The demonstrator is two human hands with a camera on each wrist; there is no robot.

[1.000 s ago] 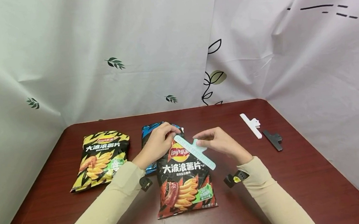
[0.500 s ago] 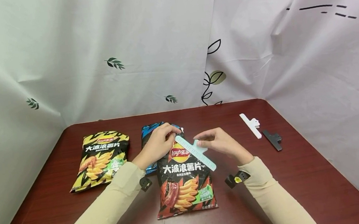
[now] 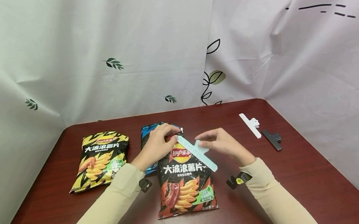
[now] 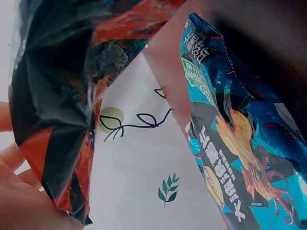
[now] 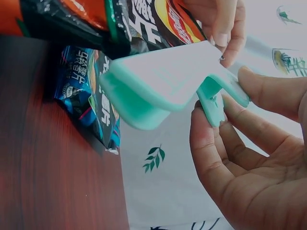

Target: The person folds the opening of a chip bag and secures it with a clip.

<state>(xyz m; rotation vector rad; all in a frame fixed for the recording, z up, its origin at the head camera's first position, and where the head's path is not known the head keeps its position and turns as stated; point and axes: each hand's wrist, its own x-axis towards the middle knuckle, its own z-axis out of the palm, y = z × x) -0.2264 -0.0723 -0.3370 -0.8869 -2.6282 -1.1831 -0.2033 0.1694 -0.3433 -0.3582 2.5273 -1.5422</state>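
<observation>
Step in hand, judged: fitting the mint clip (image 3: 197,154) to the black-and-red chip bag (image 3: 185,177), its lower end on the surface (image 3: 307,182). Your left hand (image 3: 158,144) pinches the bag's top; your right hand (image 3: 224,144) pinches the clip's handles. Next likely calls for aligning bar with edge. Film between bars: cannot tell.

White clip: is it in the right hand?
No, the white clip lies on the table beside the black clip; the right hand pinches the mint-green clip.
</observation>
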